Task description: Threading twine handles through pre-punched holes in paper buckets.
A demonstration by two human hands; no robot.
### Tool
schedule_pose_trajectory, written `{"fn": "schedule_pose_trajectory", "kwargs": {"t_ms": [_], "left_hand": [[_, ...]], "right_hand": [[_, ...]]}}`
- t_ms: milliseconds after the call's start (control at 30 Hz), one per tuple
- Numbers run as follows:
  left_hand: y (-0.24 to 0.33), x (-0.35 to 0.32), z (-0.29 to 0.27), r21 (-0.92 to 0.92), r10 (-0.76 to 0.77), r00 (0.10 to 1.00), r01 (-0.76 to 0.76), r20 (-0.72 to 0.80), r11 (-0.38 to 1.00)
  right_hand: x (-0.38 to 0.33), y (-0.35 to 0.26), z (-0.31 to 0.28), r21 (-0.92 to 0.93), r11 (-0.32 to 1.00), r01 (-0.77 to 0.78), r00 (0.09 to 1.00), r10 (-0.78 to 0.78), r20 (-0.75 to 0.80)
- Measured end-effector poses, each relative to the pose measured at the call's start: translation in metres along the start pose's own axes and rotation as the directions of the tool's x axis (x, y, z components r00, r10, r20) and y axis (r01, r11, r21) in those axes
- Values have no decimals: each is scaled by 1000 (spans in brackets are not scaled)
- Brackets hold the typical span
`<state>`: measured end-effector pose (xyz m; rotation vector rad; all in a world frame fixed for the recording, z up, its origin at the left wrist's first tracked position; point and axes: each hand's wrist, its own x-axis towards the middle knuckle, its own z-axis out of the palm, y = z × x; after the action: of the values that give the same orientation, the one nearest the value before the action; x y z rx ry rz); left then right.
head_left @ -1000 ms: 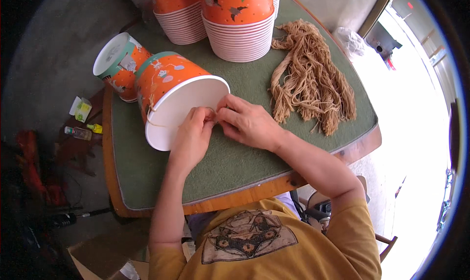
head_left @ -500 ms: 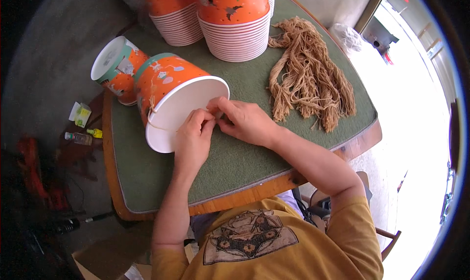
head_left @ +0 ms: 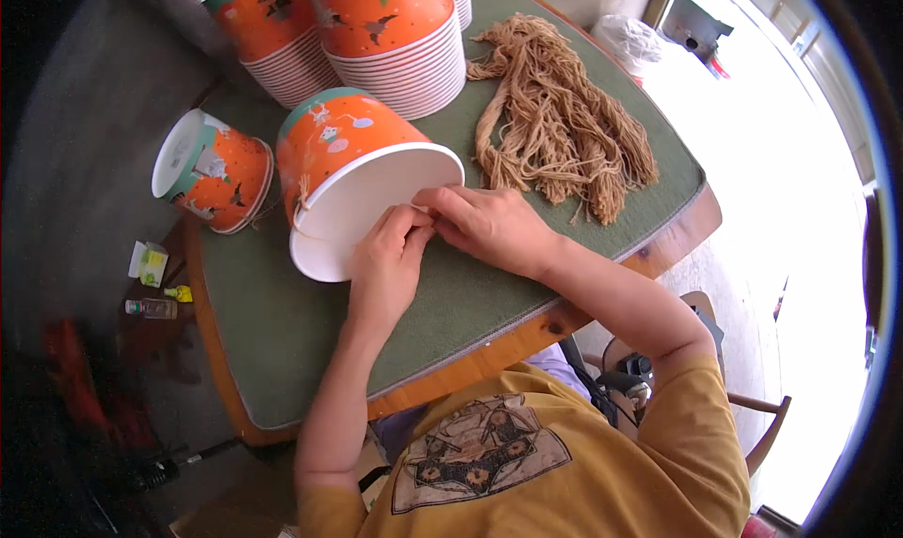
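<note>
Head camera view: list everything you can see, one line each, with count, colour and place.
Paper bucket: one, orange with white inside, on its side on the table, mouth toward the person, both hands at its rim.
Second bucket: one, orange and teal, on its side to the left.
Bucket stacks: two, orange with white rims, at the far edge.
String bundle: one, tan, on the table's right part.
Table: one, green mat top, wooden edge.
Plastic bag: one, whitish, beyond the table.
Small bottle: one, clear, on the floor at left.
Chair: one, wooden, lower right.
Shirt: one, yellow, printed.
Left hand: at the bucket's rim, fingers pinched.
Right hand: beside it, pinching at the rim.
</note>
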<state>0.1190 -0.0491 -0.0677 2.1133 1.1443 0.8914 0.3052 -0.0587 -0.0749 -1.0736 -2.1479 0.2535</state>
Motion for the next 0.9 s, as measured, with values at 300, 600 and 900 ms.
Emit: {"fn": "schedule_pose_trajectory", "kwargs": {"t_ms": [300,600,900], "left_hand": [[7,1,14,120,74,997,-71,-21,990],[5,-3,17,21,-39,996,41,-75,999],[3,-1,13,28,-34,999,35,-43,999]], "right_hand": [[-18,6,-5,-191,979,70,996,-79,-43],[-15,1,0,-132,991,25,999,-28,-15],[-9,0,0,-32,991,133,981,-136,-135]]}}
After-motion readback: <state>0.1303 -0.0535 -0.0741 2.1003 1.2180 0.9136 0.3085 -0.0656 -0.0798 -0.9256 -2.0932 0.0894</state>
